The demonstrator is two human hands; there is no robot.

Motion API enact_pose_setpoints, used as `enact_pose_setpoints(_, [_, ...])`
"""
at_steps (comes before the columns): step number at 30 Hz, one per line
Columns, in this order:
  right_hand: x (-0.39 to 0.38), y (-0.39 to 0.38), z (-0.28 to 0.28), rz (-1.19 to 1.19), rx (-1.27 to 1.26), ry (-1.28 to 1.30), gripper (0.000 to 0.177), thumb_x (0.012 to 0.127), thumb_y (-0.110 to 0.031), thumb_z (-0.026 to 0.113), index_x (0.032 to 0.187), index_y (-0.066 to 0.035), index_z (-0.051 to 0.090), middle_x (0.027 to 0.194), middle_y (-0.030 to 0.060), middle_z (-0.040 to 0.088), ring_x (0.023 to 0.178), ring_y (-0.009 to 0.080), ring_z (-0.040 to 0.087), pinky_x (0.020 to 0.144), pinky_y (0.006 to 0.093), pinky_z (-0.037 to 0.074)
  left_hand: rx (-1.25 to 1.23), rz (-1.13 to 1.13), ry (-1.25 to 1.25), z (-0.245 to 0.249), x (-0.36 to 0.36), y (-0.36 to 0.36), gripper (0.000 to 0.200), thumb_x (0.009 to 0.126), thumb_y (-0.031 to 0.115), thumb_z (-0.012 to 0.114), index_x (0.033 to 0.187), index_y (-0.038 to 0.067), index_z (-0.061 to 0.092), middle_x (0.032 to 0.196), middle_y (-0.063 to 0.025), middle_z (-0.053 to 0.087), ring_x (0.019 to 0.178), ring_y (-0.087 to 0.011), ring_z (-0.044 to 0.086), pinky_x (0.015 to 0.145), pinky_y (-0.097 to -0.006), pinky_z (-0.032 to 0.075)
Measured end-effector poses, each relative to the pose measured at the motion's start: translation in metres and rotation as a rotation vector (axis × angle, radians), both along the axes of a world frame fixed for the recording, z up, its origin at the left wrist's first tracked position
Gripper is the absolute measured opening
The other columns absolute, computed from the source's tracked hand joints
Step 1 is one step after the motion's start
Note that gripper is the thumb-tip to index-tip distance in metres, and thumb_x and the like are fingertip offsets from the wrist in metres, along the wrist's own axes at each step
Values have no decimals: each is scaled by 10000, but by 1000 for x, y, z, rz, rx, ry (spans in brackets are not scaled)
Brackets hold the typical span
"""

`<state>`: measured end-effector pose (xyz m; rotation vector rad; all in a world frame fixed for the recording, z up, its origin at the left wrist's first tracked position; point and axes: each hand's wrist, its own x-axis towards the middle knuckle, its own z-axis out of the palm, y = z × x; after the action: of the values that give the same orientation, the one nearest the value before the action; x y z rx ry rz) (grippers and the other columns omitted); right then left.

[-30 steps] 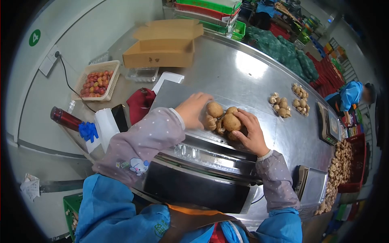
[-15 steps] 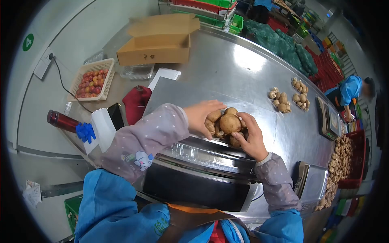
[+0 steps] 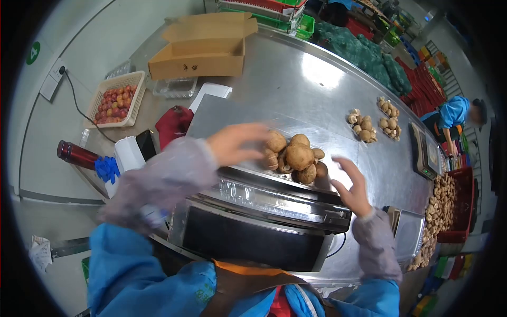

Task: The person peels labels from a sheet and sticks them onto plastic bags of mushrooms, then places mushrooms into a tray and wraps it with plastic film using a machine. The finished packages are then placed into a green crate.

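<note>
A pile of brown mushrooms (image 3: 299,157) rests on a metal surface at the middle of the view, behind a wrapping machine with a roll of clear film (image 3: 253,196) and a black front panel (image 3: 251,236). Just left of the pile is my left hand (image 3: 240,143), blurred, its fingers apart and holding nothing. My right hand (image 3: 353,185) is to the right of the pile, thumb and fingers spread, empty and not touching the mushrooms.
Three mushroom groups (image 3: 363,127) lie at the right, near scales (image 3: 425,150) and a long mushroom heap (image 3: 439,211). At the left are a fruit basket (image 3: 117,100), a cardboard box (image 3: 198,57), a red flask (image 3: 78,154) and a phone (image 3: 146,145). A co-worker (image 3: 453,113) stands far right.
Both hands have come off the mushroom pile and moved apart, my left hand to the left and my right hand to the right. The mushrooms stay in a heap.
</note>
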<state>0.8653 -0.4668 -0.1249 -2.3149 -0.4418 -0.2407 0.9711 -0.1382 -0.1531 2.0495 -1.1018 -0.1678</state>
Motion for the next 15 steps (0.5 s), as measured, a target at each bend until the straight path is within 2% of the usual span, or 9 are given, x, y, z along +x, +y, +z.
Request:
enact_pose_setpoints(2, [-46,-46,19,71,-294,167,267,721,-28,658,987,-22,637,907,118,629,825,268,606,722,362,490,204,-60,-177,33,-28,56,370,739,82,637,1108,110,619,1042,-124,565,966,-283,533,855,-359,422])
enact_pose_setpoints(3, [-63,-50,18,66,-293,170,267,721,-28,658,987,-22,637,907,118,629,825,268,606,722,362,490,346,-104,-241,45,-43,75,355,738,55,608,1084,130,636,924,-75,582,847,-253,550,778,-356,432])
enact_pose_setpoints(5, [-87,-52,20,126,-484,48,255,681,41,630,915,-53,664,803,82,621,713,251,595,622,351,492,430,-115,-353,44,-59,80,366,734,75,599,1091,152,635,853,-44,553,808,-220,530,739,-338,415])
enact_pose_setpoints(7, [-82,-34,13,136,-451,10,297,664,78,603,915,-67,670,797,82,615,718,242,594,610,334,492,568,-140,-616,34,-69,69,358,754,121,584,1099,203,634,730,7,483,759,-167,494,675,-293,366])
enact_pose_setpoints(9, [-72,-19,-2,159,-432,-12,273,673,74,607,900,-62,673,791,80,614,717,246,592,616,333,492,502,-117,-618,8,-65,42,357,767,141,590,1114,215,628,731,8,485,774,-160,489,686,-289,363])
enact_pose_setpoints(11, [-65,-5,-14,66,-352,-172,81,710,-81,653,790,-91,655,820,36,620,749,180,595,634,282,490,440,-102,-606,1,-66,35,357,779,161,595,1129,226,621,732,8,487,790,-154,484,697,-285,360])
enact_pose_setpoints(12, [-69,-9,-25,65,-350,-172,81,710,-81,653,790,-91,655,820,36,620,749,180,595,634,282,490,426,-68,-545,0,-69,35,350,786,174,603,1131,223,630,702,0,499,746,-174,490,679,-305,374])
enact_pose_setpoints(14, [-79,-23,-40,-149,250,305,96,777,-113,654,727,-39,617,771,53,599,711,130,589,611,260,485,410,-36,-483,-2,-75,43,344,793,188,610,1134,219,638,672,-8,511,701,-195,496,661,-324,388])
enact_pose_setpoints(15, [-87,-19,-7,-205,393,638,144,819,-108,637,736,5,603,775,80,595,665,116,585,593,253,484,339,-14,-88,-1,-79,59,308,840,213,584,1144,192,633,681,-24,566,679,-196,539,671,-324,418])
